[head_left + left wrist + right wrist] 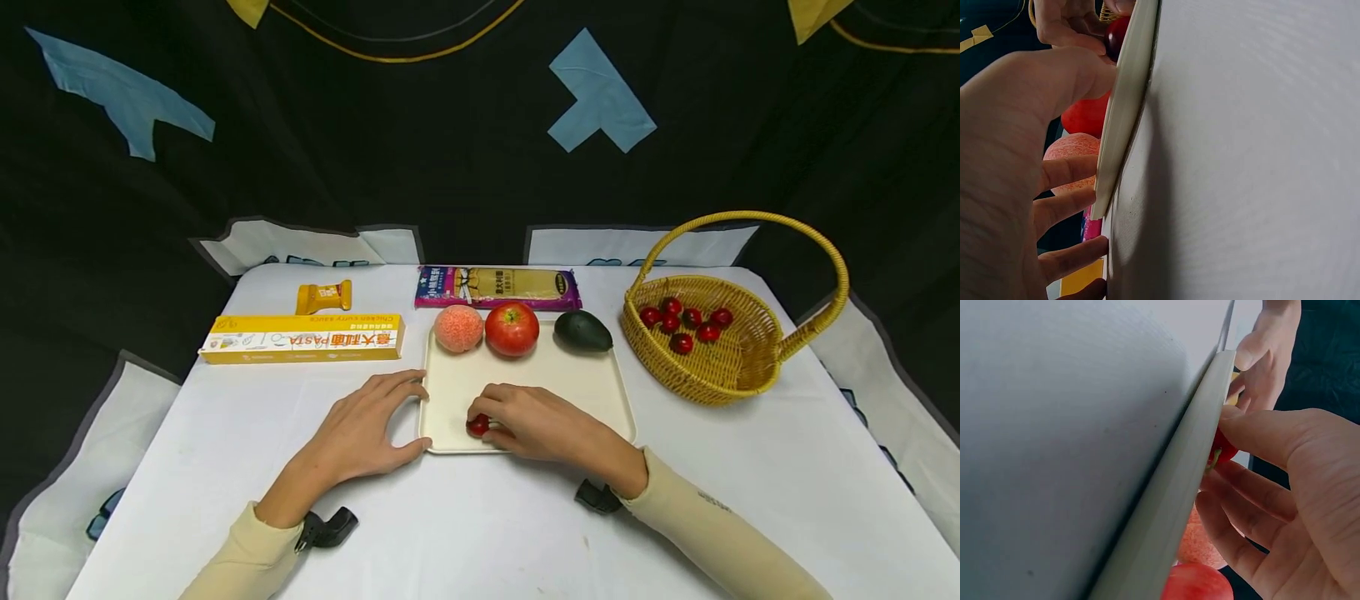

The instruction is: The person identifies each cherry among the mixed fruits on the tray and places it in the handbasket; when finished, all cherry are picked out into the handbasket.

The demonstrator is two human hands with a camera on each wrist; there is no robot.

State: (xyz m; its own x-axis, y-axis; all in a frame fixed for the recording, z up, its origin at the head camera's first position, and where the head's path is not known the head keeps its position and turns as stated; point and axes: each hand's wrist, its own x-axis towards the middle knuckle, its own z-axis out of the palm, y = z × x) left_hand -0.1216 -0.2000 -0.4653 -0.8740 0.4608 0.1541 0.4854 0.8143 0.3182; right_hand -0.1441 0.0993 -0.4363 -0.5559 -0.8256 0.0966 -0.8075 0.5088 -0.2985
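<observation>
In the head view my right hand pinches a dark red cherry between thumb and fingers, low over the front left part of a cream tray. The right wrist view shows the cherry's green stem. My left hand has its fingers and thumb spread at the tray's left edge, thumb tip on the front left corner. Along the tray's back lie a pink, rough-skinned round fruit, a red apple and a dark green avocado.
At the right stands a yellow wicker basket with a tall handle, holding several cherries. Behind the tray lies a purple pasta packet. A yellow and white pasta box and a small orange-yellow wrapped snack lie at the left.
</observation>
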